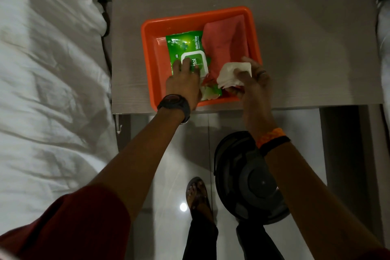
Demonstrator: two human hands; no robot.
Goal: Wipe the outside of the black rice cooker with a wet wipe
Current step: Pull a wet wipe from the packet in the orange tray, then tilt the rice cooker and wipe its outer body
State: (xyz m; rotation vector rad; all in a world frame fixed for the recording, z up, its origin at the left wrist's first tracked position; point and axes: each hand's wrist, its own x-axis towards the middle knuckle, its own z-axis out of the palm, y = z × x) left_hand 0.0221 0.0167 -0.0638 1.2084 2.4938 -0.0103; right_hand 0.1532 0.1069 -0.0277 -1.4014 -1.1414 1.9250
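Left hand is pressing flat, fingers spread, on green plastic wipe pack in orange plastic tray. Right hand is gripping crumpled white wet wipe over tray's near edge.

Bedroom: bed with rumpled white sheets beside grey bedside table, glossy tiled floor.

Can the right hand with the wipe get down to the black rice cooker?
Probably yes. The right hand holds the wipe above the orange tray; the rice cooker sits lower, beneath that forearm, nothing between them.
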